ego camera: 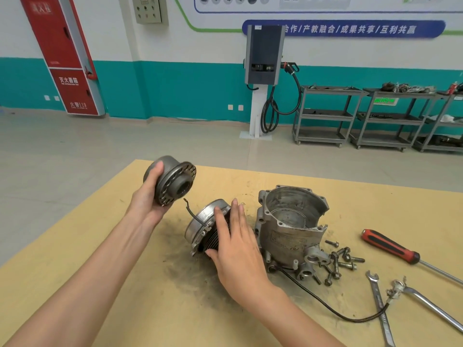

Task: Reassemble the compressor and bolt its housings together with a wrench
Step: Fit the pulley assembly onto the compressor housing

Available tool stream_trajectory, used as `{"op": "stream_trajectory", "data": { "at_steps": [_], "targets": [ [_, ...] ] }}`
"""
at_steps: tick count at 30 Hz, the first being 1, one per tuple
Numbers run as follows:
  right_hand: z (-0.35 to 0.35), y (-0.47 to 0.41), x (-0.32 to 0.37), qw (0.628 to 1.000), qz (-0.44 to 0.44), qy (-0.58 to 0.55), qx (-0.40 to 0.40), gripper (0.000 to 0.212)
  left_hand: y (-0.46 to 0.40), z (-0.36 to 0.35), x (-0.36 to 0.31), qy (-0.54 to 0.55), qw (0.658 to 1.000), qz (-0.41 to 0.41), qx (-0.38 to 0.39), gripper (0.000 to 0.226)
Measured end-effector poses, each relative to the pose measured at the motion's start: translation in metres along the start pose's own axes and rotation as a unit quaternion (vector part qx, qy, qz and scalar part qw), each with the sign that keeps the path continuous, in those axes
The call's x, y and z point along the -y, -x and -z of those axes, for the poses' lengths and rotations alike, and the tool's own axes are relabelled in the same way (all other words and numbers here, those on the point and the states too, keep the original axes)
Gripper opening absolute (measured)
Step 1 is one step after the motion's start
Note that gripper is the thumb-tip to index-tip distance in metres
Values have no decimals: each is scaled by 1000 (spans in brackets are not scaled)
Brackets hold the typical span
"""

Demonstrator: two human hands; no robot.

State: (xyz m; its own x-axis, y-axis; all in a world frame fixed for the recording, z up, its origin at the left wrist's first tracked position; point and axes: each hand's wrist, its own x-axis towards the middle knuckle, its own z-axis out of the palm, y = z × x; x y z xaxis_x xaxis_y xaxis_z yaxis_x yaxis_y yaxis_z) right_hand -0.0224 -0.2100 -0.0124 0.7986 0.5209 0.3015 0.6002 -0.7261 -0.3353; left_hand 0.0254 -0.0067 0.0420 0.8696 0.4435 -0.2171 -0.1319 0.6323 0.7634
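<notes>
My left hand [149, 194] grips a round grey compressor part [172, 181] with a slotted ring and dark hub, raised above the table's left side. My right hand [236, 242] rests over a ribbed pulley-like part [204, 221] lying on the yellow table [140, 309], thumb against its ribbed side, fingers fairly straight across the top. A short wire sticks up from that part. To the right stands the open aluminium housing [288, 224], hollow side up. Several loose bolts [338, 261] lie beside it. An open-end wrench [379, 304] lies at the lower right.
A red-handled screwdriver [390, 246] and a bent metal bar tool [431, 309] lie at the table's right. A black cable [333, 313] runs from the housing toward the wrench. Grey shelf carts [325, 113] and a wall charger [264, 56] stand far behind.
</notes>
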Motion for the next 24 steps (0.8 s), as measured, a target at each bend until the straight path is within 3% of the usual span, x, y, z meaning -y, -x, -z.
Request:
{"op": "stream_trajectory", "data": {
  "at_steps": [8, 12, 21, 24],
  "targets": [
    [3, 2, 0, 1000, 1, -8, -5, 79, 13, -22, -12, -49, 997, -50, 17, 58],
    [8, 9, -3, 1000, 18, -10, -1, 82, 0, -10, 2, -47, 998, -18, -33, 43],
    [18, 21, -14, 998, -2, -63, 1, 89, -4, 7, 40, -65, 995, 68, -31, 72],
    [18, 18, -16, 998, -13, -67, 5, 92, 0, 6, 50, -70, 994, 83, -21, 72]
  ]
}}
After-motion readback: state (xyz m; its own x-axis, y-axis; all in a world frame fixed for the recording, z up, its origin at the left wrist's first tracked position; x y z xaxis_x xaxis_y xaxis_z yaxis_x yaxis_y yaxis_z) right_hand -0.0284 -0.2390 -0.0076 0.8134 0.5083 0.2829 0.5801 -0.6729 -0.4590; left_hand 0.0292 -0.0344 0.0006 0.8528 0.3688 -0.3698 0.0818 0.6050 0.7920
